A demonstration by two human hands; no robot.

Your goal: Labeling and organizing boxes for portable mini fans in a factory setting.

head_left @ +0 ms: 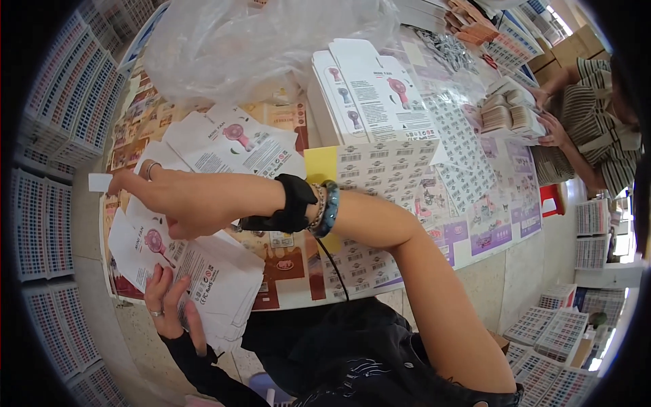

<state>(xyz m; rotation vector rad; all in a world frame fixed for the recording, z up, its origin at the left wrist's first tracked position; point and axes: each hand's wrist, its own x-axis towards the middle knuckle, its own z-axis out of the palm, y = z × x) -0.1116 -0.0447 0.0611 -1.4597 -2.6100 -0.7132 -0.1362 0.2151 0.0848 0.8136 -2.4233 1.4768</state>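
My right hand (169,198) reaches across to the left, pinching a small white sticker (99,182) between thumb and finger. A black band and beaded bracelets circle that wrist. Below it, my left hand (173,302) lies with fingers spread on a fanned pile of flat white cartons (220,288) printed with a pink hand fan. More flat cartons (234,146) lie loosely just beyond my right hand. Under my right forearm is a sheet of barcode stickers (380,166) with a yellow strip (320,165) along its left side.
Behind the sticker sheet rises a tall stack of flat cartons (373,91). Clear plastic bagging (264,47) covers the far left. More sticker sheets (461,149) lie to the right. At the far right, another person's hands (553,129) hold a box of small packs. Stacked printed boxes line the left.
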